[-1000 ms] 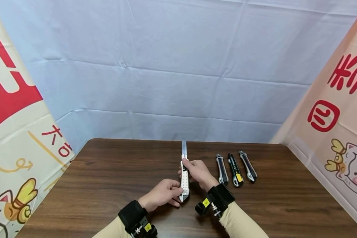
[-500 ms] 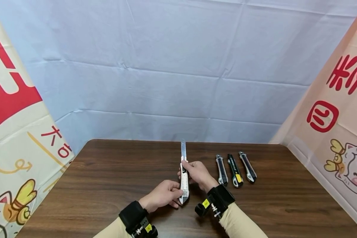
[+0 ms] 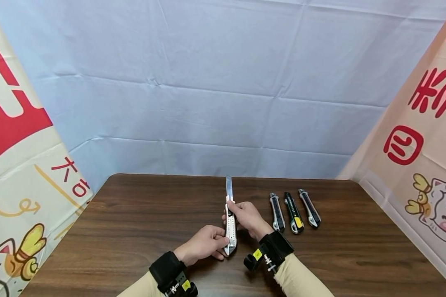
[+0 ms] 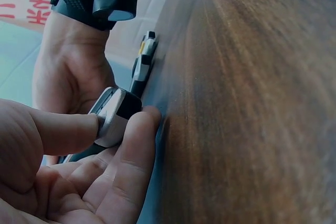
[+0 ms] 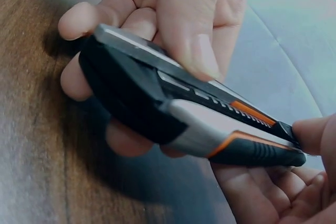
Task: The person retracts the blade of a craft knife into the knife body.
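A utility knife (image 3: 231,227) with a perforated silver-white body points away from me, its long blade (image 3: 228,187) extended toward the table's far edge. My left hand (image 3: 204,243) pinches its rear end, thumb on top and fingers beneath, as the left wrist view shows. Farther forward, my right hand (image 3: 248,218) grips the body near the blade end, thumb on its upper face. In the right wrist view the knife's side (image 5: 199,124) shows black grip parts and orange trim. The right fingers are partly hidden behind the knife in the head view.
Three more utility knives lie side by side to the right on the brown wooden table (image 3: 141,214): a grey-black one (image 3: 277,212), a black one with yellow (image 3: 294,213) and another grey-black one (image 3: 310,208). Behind hangs a pale blue cloth (image 3: 208,103); printed banners stand either side.
The blade tip and the knife have come slightly down and toward me in the head view, the left hand shifting a little with them. Both hands keep their hold; the other knives lie still.
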`<act>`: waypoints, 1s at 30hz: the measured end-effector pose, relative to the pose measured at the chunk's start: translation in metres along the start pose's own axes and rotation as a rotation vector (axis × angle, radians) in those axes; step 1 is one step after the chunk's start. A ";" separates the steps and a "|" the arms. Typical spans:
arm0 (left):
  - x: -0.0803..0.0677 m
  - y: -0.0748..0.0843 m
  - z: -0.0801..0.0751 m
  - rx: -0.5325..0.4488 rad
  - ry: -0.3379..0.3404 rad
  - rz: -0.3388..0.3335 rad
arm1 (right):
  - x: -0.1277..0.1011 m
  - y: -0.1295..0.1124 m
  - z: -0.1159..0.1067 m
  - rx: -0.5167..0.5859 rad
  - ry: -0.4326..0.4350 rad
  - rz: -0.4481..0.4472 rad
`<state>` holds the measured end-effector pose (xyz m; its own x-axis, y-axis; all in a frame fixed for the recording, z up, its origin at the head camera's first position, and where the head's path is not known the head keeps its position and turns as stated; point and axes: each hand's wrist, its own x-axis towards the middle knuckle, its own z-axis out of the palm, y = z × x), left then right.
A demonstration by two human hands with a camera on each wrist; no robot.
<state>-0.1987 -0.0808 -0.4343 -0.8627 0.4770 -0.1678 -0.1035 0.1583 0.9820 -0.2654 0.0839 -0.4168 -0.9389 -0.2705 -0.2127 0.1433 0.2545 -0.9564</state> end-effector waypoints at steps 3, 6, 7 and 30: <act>0.000 0.000 0.000 0.004 0.000 -0.005 | 0.000 0.000 0.000 0.006 -0.005 -0.001; 0.000 0.001 0.000 0.006 -0.003 -0.006 | 0.000 0.001 0.000 0.011 -0.008 -0.001; 0.000 0.001 0.000 0.005 -0.004 -0.005 | 0.000 0.001 0.000 0.011 -0.008 -0.001; 0.000 0.000 0.000 0.004 0.004 -0.004 | -0.004 0.001 0.000 0.008 -0.017 -0.030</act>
<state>-0.1990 -0.0807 -0.4346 -0.8643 0.4729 -0.1713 -0.1050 0.1633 0.9810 -0.2619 0.0847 -0.4166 -0.9373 -0.2938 -0.1873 0.1178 0.2386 -0.9639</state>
